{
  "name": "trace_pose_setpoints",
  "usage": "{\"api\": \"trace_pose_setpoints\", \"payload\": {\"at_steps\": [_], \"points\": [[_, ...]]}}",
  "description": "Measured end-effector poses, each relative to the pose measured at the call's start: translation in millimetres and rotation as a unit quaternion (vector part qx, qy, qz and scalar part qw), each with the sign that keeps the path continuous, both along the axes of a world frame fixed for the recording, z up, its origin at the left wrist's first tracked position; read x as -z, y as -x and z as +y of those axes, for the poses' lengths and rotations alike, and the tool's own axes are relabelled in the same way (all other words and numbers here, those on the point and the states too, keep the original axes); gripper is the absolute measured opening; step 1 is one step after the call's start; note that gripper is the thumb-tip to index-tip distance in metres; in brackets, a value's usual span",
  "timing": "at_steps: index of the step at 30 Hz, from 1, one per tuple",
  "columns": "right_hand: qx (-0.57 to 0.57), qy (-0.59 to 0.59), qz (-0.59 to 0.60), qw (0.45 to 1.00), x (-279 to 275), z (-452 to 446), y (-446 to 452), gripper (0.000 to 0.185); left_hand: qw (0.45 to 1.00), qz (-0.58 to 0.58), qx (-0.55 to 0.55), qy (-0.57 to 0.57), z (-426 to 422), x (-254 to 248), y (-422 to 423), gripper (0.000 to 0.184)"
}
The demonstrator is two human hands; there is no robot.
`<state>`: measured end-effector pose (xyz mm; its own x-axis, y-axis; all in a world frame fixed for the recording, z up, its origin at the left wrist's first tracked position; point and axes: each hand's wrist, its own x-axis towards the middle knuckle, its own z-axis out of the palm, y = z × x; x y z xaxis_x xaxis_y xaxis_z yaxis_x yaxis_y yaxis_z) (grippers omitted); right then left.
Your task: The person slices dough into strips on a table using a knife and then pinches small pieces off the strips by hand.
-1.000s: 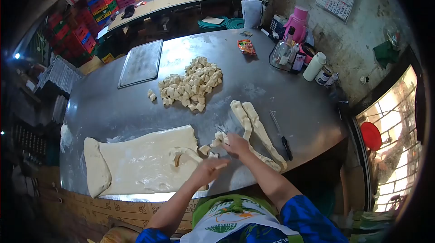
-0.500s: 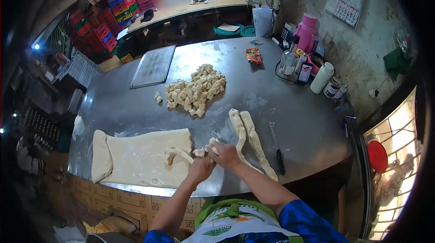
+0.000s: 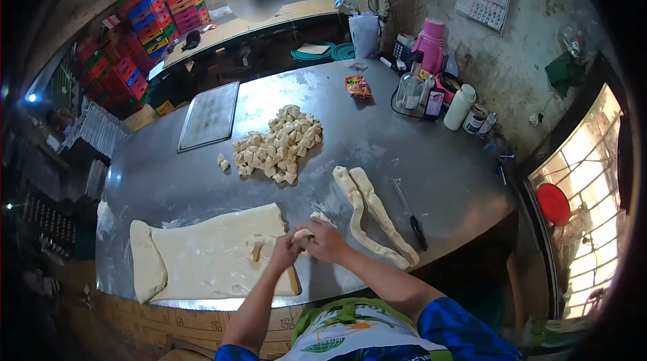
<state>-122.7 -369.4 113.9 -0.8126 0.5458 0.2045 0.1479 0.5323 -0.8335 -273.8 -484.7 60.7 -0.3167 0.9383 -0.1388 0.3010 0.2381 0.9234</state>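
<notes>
Both hands meet over the steel table, just right of a wide dough sheet (image 3: 209, 253) whose left end is folded over. My left hand (image 3: 286, 251) is closed on a piece of dough (image 3: 303, 234), and my right hand (image 3: 325, 241) has its fingers wrapped round the same piece. A little dough shows beyond the right knuckles. To the right lie two long dough strips (image 3: 381, 213), close side by side, with a black-handled knife (image 3: 416, 230) beside them. Farther back sits a heap of small cut dough pieces (image 3: 280, 145).
A flat metal tray (image 3: 209, 116) lies at the table's back left. At the back right stand a pink thermos (image 3: 430, 44), a white bottle (image 3: 459, 106) and a red packet (image 3: 358, 86). Stacked crates (image 3: 148, 21) stand beyond. A blurred round patch covers part of the background.
My hands have come together and shifted slightly left, beside the sheet's right edge. The loose dough strip that hung over the sheet by my left hand no longer shows as a long arc.
</notes>
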Motion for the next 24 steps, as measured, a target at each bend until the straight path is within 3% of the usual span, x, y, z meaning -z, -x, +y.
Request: {"api": "trace_pose_setpoints", "payload": {"at_steps": [1,5,6,10,12,13,15,16,18,20,21,24], "points": [[0.008,-0.002,-0.003,1.000,7.6,1.1,4.5,0.040,1.000,-0.003,0.008,-0.002,-0.9,-4.3,2.4,0.050],[0.093,-0.109,-0.209,0.967,71.6,23.5,14.8,0.034,0.944,0.215,0.252,0.004,-8.4,-48.5,-7.5,0.056],[0.106,-0.108,-0.214,0.965,69.5,19.8,13.2,0.034,0.941,0.211,0.264,-0.001,-7.1,-41.9,-1.9,0.056],[0.113,-0.157,-0.093,0.977,49.5,-0.5,21.6,0.030,0.976,0.184,0.040,-0.113,-3.8,5.0,32.5,0.045],[0.021,-0.192,0.050,0.980,65.9,-6.5,37.2,0.033,0.963,0.198,0.034,-0.178,15.3,-0.9,37.8,0.045],[0.028,-0.196,0.045,0.979,65.3,-5.3,41.9,0.033,0.949,0.209,0.022,-0.234,24.2,-5.1,36.8,0.044],[-0.008,0.036,-0.054,0.998,65.7,-20.4,42.3,0.037,0.917,0.228,-0.011,-0.327,19.0,-8.9,28.3,0.043],[-0.006,0.034,-0.052,0.998,57.0,-21.2,44.6,0.037,0.916,0.229,-0.009,-0.330,18.3,-14.3,29.2,0.043],[0.058,0.012,-0.033,0.998,36.5,-25.1,44.1,0.038,0.980,0.156,0.048,-0.114,9.9,-28.7,29.2,0.050],[0.122,-0.008,-0.019,0.992,21.4,-22.8,35.4,0.039,0.986,0.073,0.100,0.112,2.0,-39.9,21.1,0.057],[0.123,-0.006,-0.020,0.992,27.5,-18.2,30.4,0.039,0.986,0.073,0.102,0.113,-5.0,-43.0,14.5,0.057],[0.110,-0.011,-0.140,0.984,61.0,22.7,25.9,0.041,0.977,0.142,0.157,-0.031,-17.4,-54.0,1.2,0.056]]}}
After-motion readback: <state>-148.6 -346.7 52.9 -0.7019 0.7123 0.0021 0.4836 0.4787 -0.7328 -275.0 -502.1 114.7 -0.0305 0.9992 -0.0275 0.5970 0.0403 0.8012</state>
